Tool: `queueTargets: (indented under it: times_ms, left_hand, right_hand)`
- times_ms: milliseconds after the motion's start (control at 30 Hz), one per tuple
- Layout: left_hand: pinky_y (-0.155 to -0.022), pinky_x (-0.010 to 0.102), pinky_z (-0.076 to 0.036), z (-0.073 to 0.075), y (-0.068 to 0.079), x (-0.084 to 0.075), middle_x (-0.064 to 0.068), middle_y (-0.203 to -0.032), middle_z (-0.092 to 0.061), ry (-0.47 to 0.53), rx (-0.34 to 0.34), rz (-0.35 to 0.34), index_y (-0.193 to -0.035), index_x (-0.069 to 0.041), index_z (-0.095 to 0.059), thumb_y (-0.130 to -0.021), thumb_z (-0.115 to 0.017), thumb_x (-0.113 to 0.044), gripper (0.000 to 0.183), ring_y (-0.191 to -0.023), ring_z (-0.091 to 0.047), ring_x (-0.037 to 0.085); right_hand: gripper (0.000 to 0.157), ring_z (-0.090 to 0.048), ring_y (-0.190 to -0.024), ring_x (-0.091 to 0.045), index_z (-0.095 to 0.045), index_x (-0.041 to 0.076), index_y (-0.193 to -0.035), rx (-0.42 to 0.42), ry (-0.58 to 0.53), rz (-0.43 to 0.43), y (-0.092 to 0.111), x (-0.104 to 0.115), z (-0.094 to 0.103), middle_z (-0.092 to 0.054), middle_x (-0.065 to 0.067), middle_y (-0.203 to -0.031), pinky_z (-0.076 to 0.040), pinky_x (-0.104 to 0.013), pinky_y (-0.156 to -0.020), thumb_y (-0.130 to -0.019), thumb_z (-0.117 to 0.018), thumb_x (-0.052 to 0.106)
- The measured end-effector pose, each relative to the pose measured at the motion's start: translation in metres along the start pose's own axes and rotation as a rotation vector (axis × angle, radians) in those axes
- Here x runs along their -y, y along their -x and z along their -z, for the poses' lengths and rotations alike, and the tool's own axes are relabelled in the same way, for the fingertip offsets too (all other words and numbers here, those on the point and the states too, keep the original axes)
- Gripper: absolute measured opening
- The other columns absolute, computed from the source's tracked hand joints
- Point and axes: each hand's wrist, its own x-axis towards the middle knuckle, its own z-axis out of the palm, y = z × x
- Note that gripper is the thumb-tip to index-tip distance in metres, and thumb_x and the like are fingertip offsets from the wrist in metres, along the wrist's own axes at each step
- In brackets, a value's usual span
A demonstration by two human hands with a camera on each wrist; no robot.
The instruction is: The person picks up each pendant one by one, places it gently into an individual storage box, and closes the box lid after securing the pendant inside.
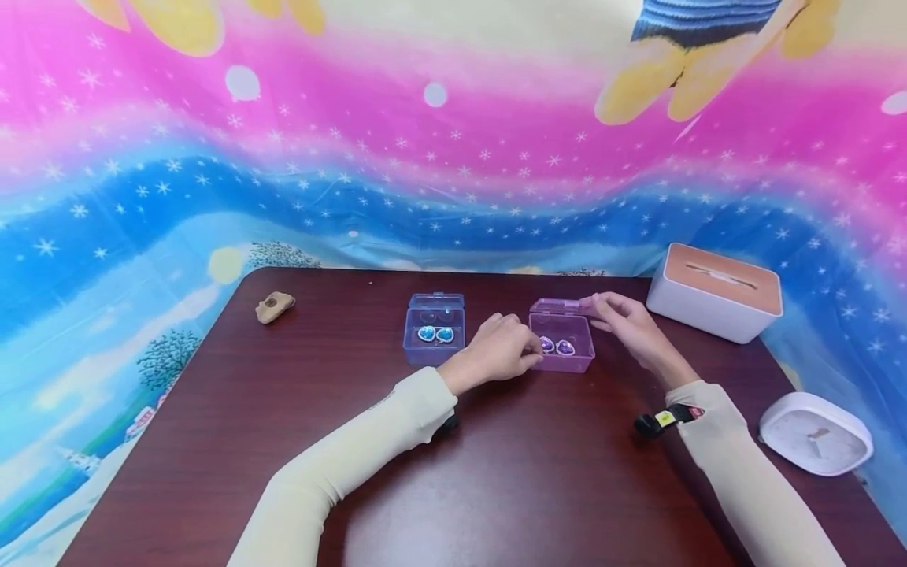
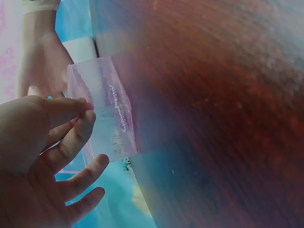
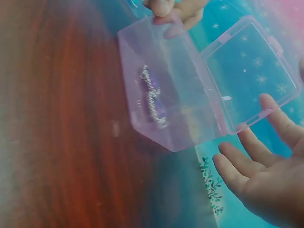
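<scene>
A pink see-through plastic box [image 1: 581,361] stands on the table with its hinged lid [image 3: 244,71] raised. Inside lie two purple gem ornaments [image 1: 564,347] with sparkling silver edging. My left hand [image 1: 501,346] pinches the box's near-left upper rim between thumb and index finger, the other fingers spread apart in the left wrist view. On the other side my right hand [image 1: 631,327] holds the lid's right edge by the fingertips; its thumb is mostly out of the right wrist view. Left of my left hand, a blue see-through box [image 1: 418,356], lid up, contains two blue gem ornaments [image 1: 444,335].
A white tissue box [image 1: 701,315] with a wood-coloured top stands at the back right. Nearer on the right is a white clock [image 1: 815,433]. A small tan object [image 1: 274,307] lies at the back left of the dark table [image 1: 340,315]. Printed cloth hangs behind.
</scene>
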Motion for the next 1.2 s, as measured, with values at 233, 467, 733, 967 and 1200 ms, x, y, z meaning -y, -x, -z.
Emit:
queueTargets:
  times_ms: [233, 467, 733, 967, 1200]
  left_hand:
    - [-0.075, 0.028, -0.043, 0.006, 0.007, 0.005, -0.010, -0.093, -0.080, 0.088, 0.028, 0.010, -0.129, -0.029, -0.073, -0.096, -0.071, -0.038, 0.034, -0.083, -0.062, 0.011]
    - [-0.058, 0.022, -0.041, 0.015, 0.017, 0.004, -0.012, -0.064, -0.061, 0.157, -0.266, 0.035, -0.095, -0.026, -0.077, -0.095, -0.069, -0.041, 0.017, -0.065, -0.053, 0.006]
    - [-0.087, 0.036, -0.057, 0.007, 0.010, -0.004, 0.004, -0.128, -0.070, 0.119, -0.095, 0.159, -0.148, -0.026, -0.057, -0.100, -0.057, -0.051, 0.053, -0.108, -0.069, 0.020]
    - [-0.049, 0.024, -0.039, 0.001, 0.004, -0.007, -0.001, -0.077, -0.071, 0.091, -0.052, 0.161, -0.143, -0.024, -0.063, -0.101, -0.060, -0.045, 0.047, -0.067, -0.059, 0.015]
    - [-0.041, 0.024, -0.030, 0.001, 0.000, -0.006, -0.004, -0.060, -0.054, 0.146, 0.021, 0.188, -0.146, -0.024, -0.059, -0.102, -0.060, -0.044, 0.049, -0.052, -0.046, 0.013]
  right_hand:
    - [0.044, -0.064, -0.115, 0.004, -0.060, -0.004, -0.132, 0.002, 0.024, 0.076, 0.010, -0.009, -0.002, -0.059, -0.015, -0.141, -0.050, -0.012, -0.096, -0.105, -0.060, 0.030]
    - [0.042, -0.060, -0.132, -0.025, -0.061, 0.003, -0.133, 0.003, 0.153, 0.048, 0.022, -0.014, -0.002, -0.055, -0.016, -0.147, -0.047, -0.008, -0.094, -0.101, -0.067, 0.030]
    - [0.043, -0.058, -0.132, -0.045, -0.064, 0.008, -0.132, 0.037, 0.260, 0.062, 0.031, -0.027, -0.005, -0.047, -0.020, -0.156, -0.051, -0.014, -0.092, -0.096, -0.073, 0.029]
    - [0.040, -0.055, -0.138, -0.044, -0.065, 0.012, -0.132, 0.046, 0.287, 0.057, 0.031, -0.029, -0.007, -0.046, -0.019, -0.159, -0.051, -0.042, -0.105, -0.099, -0.068, 0.035]
    - [0.043, -0.055, -0.137, -0.046, -0.063, 0.011, -0.134, 0.043, 0.273, 0.034, 0.030, -0.030, -0.008, -0.051, -0.021, -0.154, -0.049, -0.052, -0.104, -0.099, -0.068, 0.036]
